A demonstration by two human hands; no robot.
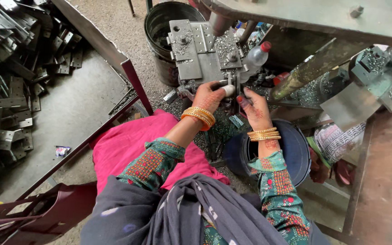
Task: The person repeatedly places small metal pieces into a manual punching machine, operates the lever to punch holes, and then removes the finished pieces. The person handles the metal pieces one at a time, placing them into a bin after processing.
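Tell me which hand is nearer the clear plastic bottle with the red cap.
Right. The right hand is just below the clear plastic bottle; the left hand grips a handle farther to the bottle's left.

small part [229,90] under hands: perhaps metal, unclear | black bucket [159,27]: top cut off

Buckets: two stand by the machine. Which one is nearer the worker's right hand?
The blue bucket, directly beneath the right hand; the black bucket stands farther away, behind the machine.

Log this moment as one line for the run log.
left hand: grips handle | right hand: at small part under press | blue tub below
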